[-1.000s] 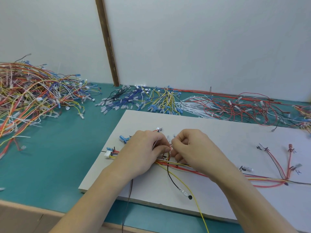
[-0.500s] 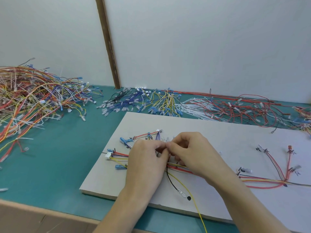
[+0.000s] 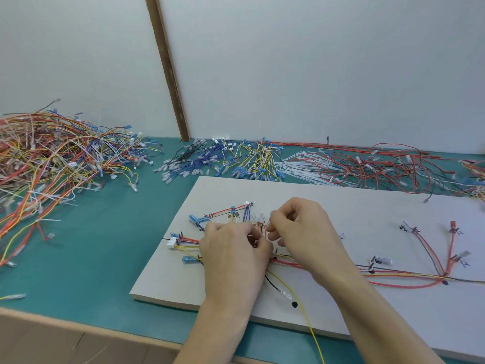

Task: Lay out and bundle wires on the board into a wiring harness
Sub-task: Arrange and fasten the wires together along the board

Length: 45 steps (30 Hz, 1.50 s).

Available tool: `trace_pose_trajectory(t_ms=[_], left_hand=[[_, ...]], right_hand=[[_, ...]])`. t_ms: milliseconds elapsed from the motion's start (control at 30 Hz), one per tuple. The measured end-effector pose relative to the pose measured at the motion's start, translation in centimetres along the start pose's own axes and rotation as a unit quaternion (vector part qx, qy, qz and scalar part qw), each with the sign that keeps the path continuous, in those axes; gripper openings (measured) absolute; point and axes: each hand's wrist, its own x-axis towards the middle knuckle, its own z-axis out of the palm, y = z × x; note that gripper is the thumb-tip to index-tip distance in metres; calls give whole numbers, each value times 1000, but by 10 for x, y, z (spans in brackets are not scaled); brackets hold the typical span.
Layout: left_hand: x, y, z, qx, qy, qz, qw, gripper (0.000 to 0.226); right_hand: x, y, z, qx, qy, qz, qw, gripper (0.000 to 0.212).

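A white board (image 3: 367, 214) lies on the teal table, with red, yellow, black and blue wires laid across it. My left hand (image 3: 231, 256) and my right hand (image 3: 301, 232) meet over the wire bundle (image 3: 262, 229) at the board's left part. Both hands pinch wires of that bundle between thumb and fingers. What lies under the fingers is hidden. A white connector (image 3: 173, 239) and blue terminals (image 3: 195, 219) branch off to the left. Red branch wires (image 3: 430, 253) fan out at the right. A yellow wire (image 3: 309, 327) hangs off the board's front edge.
A big tangled heap of wires (image 3: 52, 158) fills the table's left. Along the wall lie blue and yellow wire sets (image 3: 231, 161), white cable ties (image 3: 304, 164) and red wires (image 3: 380, 166). The table's wooden front edge (image 3: 78, 334) runs below.
My left arm has swung in toward the middle, and the hand now comes at the bundle from below. The blue and red branches at the upper left have come into sight. Both hands stay together.
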Motion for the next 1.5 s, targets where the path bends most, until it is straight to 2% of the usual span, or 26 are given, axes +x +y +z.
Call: trace_pose_trajectory(t_ms=[233,467,600,700,867,1033,1233,1367,1500], left_hand=[[-3,-2,0,-8,19,2,1000,19],[10,9,-6,50,-71,-35,996,27],[13,16,-7,98,-93,-48,990,28],[15,15,-8,76,-101,-44,991,24],[9,10,-11,6,-79,-34,996,13],[4,13,-11,8,-36,-2,999,15],[2,14,-12,36,-50,20,998,30],[-3,18,-10,47,-36,31,998,41],[0,19,-8,37,-46,13,998,31]], right_hand=[[-5,4,-4,15,-19,8,1000,18],[-3,-4,-1,-73,-39,8,997,17],[-4,-10,-3,-2,-59,43,997,13],[-1,-10,-5,35,-70,70,994,14],[2,-11,-5,69,-86,92,990,17],[5,-13,-7,37,-95,76,992,17],[-3,-14,1,-118,-30,-50,991,14],[-8,-11,0,-125,15,-70,990,15],[-13,-12,2,-96,30,-57,993,14]])
